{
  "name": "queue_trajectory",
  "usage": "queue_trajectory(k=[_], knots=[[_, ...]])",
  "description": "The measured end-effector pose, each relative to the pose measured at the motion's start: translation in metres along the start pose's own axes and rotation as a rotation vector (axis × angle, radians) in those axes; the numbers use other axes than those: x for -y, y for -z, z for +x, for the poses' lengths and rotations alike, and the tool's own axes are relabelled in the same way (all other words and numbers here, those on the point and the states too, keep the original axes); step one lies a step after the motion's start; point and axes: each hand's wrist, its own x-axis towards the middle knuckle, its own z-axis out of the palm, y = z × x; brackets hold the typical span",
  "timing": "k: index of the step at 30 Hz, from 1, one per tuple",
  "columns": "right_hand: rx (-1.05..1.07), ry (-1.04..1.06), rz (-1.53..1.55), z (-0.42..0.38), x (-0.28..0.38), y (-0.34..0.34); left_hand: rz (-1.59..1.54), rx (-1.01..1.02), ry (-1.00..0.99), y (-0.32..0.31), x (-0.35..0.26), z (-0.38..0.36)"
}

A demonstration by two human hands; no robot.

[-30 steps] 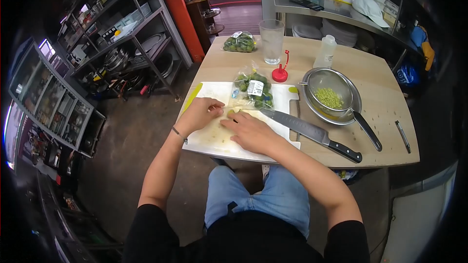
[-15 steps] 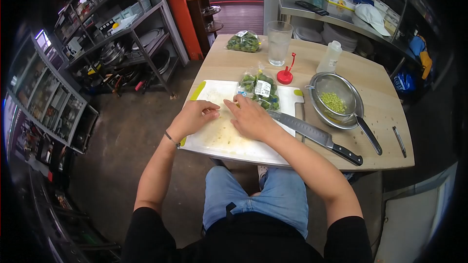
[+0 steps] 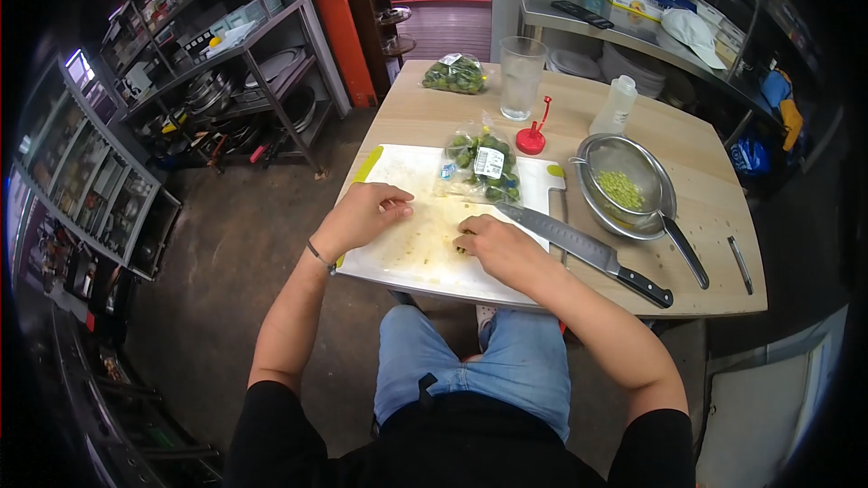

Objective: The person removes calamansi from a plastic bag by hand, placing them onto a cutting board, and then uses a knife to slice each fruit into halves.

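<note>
A white cutting board with lime-green corners lies at the table's near edge, wet and yellowish in the middle with small crumbs on it. My left hand hovers over its left side, fingers loosely curved and thumb apart, with nothing visible in them. My right hand rests on the board right of the middle. Its fingertips are drawn together at the surface, on small brownish bits I cannot make out. A clear bag of small green round produce lies just beyond, and a large knife lies to the right, blade tip on the board.
Right of the board, a sieve holding pale green seeds or bits sits in a metal bowl. Behind stand a tall glass, a red squeeze-bottle cap, a bottle and another produce bag. A pen lies far right.
My right hand has moved right and toward me, away from my left hand, and its fingers have drawn in. My left hand has hardly moved.
</note>
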Motion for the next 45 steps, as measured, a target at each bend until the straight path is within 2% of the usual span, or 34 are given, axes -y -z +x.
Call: queue_trajectory(k=[1,3,7,12,16,20,22,24,25,26,28,29,31,32,34,35,36,38,40,42,43,45], knots=[[-0.001,-0.003,-0.001,-0.001,-0.002,-0.001,-0.001,0.001,-0.002,-0.001,-0.001,0.001],[-0.153,0.100,-0.009,-0.001,-0.005,-0.005,-0.019,0.015,-0.003,-0.005,-0.001,0.002],[-0.107,0.091,-0.040,0.004,-0.007,-0.002,-0.012,0.042,-0.003,-0.009,-0.005,0.004],[-0.027,-0.085,0.108,0.014,-0.011,0.004,-0.003,0.057,-0.020,-0.010,-0.010,0.004],[-0.064,-0.068,0.202,0.010,-0.018,0.018,-0.001,0.064,-0.020,-0.005,-0.014,0.001],[-0.116,-0.178,0.309,-0.017,-0.028,0.058,0.005,0.070,-0.015,-0.006,-0.021,-0.001],[-0.132,-0.317,0.333,-0.039,-0.025,0.084,0.001,0.084,-0.039,-0.015,-0.027,-0.004],[-0.174,-0.351,0.374,-0.066,-0.032,0.095,-0.058,0.161,-0.207,-0.031,-0.036,-0.007],[-0.217,-0.376,0.413,-0.078,-0.035,0.100,-0.084,0.240,-0.187,-0.035,-0.047,-0.007],[-0.217,-0.386,0.413,-0.090,-0.037,0.108,-0.089,0.247,-0.191,-0.040,-0.050,-0.007],[-0.249,-0.592,0.441,-0.124,-0.042,0.122,0.000,0.170,-0.371,-0.058,-0.059,-0.001],[-0.255,-0.639,0.428,-0.145,-0.050,0.126,0.053,0.151,-0.387,-0.067,-0.057,0.001],[-0.409,-0.688,0.454,-0.196,-0.064,0.136,0.140,0.172,-0.438,-0.070,-0.062,0.006],[-0.422,-0.743,0.434,-0.225,-0.065,0.141,0.115,0.177,-0.418,-0.072,-0.063,0.007],[-0.659,-0.828,0.303,-0.280,-0.064,0.151,0.124,0.145,-0.394,-0.073,-0.067,0.005],[-0.709,-0.978,0.244,-0.311,-0.066,0.150,0.131,0.123,-0.401,-0.072,-0.068,0.003],[-0.718,-1.011,0.229,-0.338,-0.067,0.147,0.121,0.119,-0.398,-0.071,-0.067,0.002],[-0.744,-1.319,0.104,-0.384,-0.075,0.131,0.110,0.152,-0.386,-0.065,-0.073,-0.002],[-0.699,-1.428,-0.075,-0.417,-0.105,0.095,0.065,0.192,-0.275,-0.059,-0.082,-0.004],[-0.593,-1.589,-0.035,-0.438,-0.149,0.055,0.035,0.229,-0.218,-0.057,-0.099,-0.003],[-0.623,-1.622,-0.084,-0.448,-0.178,0.027,0.011,0.253,-0.155,-0.058,-0.105,-0.002],[-0.785,-1.475,0.174,-0.463,-0.214,-0.011,0.056,0.254,-0.206,-0.063,-0.105,0.002]])
